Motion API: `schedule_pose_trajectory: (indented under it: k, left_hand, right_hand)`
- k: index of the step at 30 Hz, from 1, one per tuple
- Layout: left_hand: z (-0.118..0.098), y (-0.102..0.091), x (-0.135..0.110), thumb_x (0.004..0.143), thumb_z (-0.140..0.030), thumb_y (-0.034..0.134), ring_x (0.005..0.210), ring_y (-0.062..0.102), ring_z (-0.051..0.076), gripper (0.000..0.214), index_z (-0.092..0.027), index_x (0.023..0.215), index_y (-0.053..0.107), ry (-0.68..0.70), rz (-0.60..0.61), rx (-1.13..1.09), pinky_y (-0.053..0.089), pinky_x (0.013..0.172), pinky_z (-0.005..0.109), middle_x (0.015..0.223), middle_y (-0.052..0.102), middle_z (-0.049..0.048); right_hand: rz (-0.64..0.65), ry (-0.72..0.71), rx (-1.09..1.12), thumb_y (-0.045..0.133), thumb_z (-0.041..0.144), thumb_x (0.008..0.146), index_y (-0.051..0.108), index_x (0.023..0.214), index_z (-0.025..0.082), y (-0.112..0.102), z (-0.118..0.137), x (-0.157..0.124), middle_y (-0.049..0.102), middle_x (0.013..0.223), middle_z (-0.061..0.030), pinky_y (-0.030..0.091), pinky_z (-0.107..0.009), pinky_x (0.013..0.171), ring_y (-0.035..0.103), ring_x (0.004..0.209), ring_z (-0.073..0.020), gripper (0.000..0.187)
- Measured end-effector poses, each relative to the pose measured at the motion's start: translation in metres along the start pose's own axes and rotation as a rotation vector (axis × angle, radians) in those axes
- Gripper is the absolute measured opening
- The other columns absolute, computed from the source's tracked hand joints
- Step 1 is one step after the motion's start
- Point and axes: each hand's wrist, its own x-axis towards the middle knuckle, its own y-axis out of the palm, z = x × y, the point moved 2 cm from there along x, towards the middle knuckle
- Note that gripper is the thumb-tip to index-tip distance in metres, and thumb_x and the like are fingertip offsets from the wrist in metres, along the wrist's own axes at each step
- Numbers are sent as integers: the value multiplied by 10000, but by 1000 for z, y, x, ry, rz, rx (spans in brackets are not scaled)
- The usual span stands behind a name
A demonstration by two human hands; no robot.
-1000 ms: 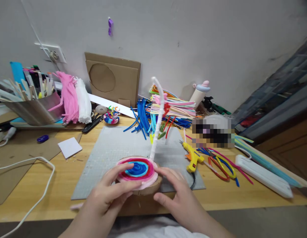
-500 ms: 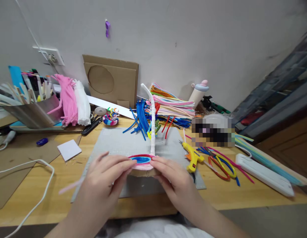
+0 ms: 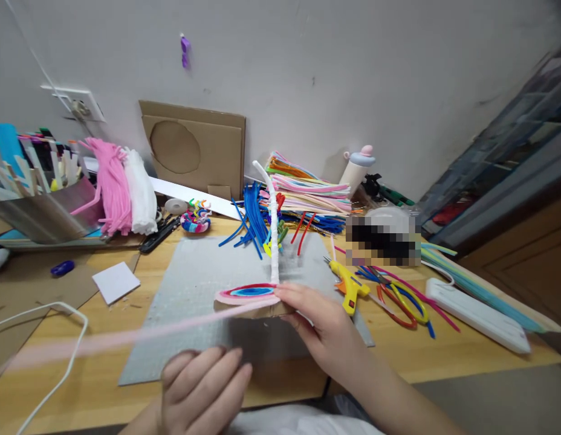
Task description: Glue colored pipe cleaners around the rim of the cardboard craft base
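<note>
A brown cardboard disc [image 3: 248, 308] is covered with coils of pipe cleaner: blue [image 3: 252, 292] in the middle, then white, red and pink outward. A white wrapped stem [image 3: 274, 241] with a bent tip rises at the disc's far side. My right hand [image 3: 319, 317] pinches the disc's right edge, fingers on top and thumb below. From the disc's front edge a loose pink pipe cleaner [image 3: 171, 326] stretches far to the left, blurred at its outer end. Below this strip, apart from the disc, my left hand [image 3: 205, 386] has its fingers curled in; nothing shows in them.
A grey cutting mat [image 3: 190, 272] lies beneath. To the right are a yellow glue gun [image 3: 350, 287], scissors [image 3: 401, 296] and a white power strip [image 3: 477, 314]. Pipe cleaner bundles [image 3: 312, 187] are at the back. On the left are a white cable [image 3: 76, 350] and a metal container [image 3: 49, 211].
My left hand has let go of the disc's left side and dropped toward me. The pink pipe cleaner now shows stretched out leftward. My right hand keeps its hold on the disc.
</note>
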Motion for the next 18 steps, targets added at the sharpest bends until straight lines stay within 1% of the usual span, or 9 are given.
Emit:
schedule_pose_trajectory:
  k: [1, 3, 4, 5, 6, 9, 12, 15, 18]
  left_hand:
    - [-1, 3, -4, 825, -130, 593, 918, 635, 156, 235, -246, 1022, 649, -49, 44, 18, 443, 846, 293, 946, 709, 22]
    - [4, 8, -4, 803, -119, 636, 1074, 580, 229, 408, -190, 1197, 558, -252, 55, 60, 438, 928, 382, 1122, 639, 118]
    - [7, 11, -1, 803, -133, 649, 1132, 544, 257, 478, -180, 1256, 506, -344, 64, 68, 425, 960, 425, 1183, 597, 146]
    - [10, 13, 4, 814, -162, 650, 1165, 521, 271, 511, -183, 1291, 470, -383, 77, 55, 415, 975, 450, 1219, 571, 156]
    - [12, 14, 11, 831, -192, 640, 1180, 513, 275, 506, -193, 1303, 458, -369, 108, 25, 410, 983, 456, 1235, 566, 150]
    - [14, 16, 31, 864, -211, 616, 1149, 549, 243, 372, -222, 1227, 535, -206, 224, -57, 402, 983, 402, 1190, 630, 95]
    - [11, 14, 41, 857, -138, 619, 1026, 605, 195, 309, -209, 1156, 593, -94, 268, -178, 426, 942, 347, 1068, 679, 59]
    - [7, 14, 42, 868, -108, 593, 922, 617, 166, 350, -184, 1209, 577, -159, 310, -313, 481, 848, 299, 997, 662, 66]
    - [4, 17, 42, 905, -156, 551, 780, 585, 140, 358, -226, 1256, 569, -200, 353, -328, 489, 683, 248, 886, 615, 44]
  right_hand:
    - [6, -10, -6, 513, 130, 934, 574, 1267, 254, 0, 0, -1, 650, 1259, -64, 508, -340, 983, 599, 1172, -177, 360]
    - [16, -43, -21, 498, 124, 940, 563, 1276, 256, 0, 1, -3, 643, 1269, -74, 516, -345, 969, 596, 1178, -180, 367]
    - [22, -69, -30, 491, 122, 941, 553, 1287, 257, 0, 1, -3, 638, 1275, -78, 519, -349, 965, 591, 1184, -182, 376]
    - [29, -97, -42, 484, 117, 941, 543, 1298, 257, 0, 2, -3, 633, 1283, -83, 517, -357, 968, 584, 1196, -187, 388]
    - [37, -128, -56, 478, 112, 940, 534, 1309, 256, 0, 3, -3, 628, 1290, -87, 512, -371, 978, 572, 1212, -193, 400]
    - [57, -204, -77, 470, 89, 933, 515, 1327, 254, 0, 5, -3, 620, 1296, -90, 481, -406, 1023, 536, 1255, -204, 429]
    - [64, -234, -33, 479, 75, 929, 509, 1324, 248, 1, 5, -4, 620, 1283, -94, 474, -391, 1035, 544, 1243, -194, 433]
    - [44, -196, 22, 483, 71, 928, 507, 1313, 247, 3, 3, -7, 600, 1280, -100, 488, -354, 1020, 541, 1242, -188, 424]
    - [22, -131, 74, 478, 84, 927, 500, 1276, 258, 6, 2, -13, 585, 1256, -90, 460, -374, 1056, 521, 1260, -191, 391]
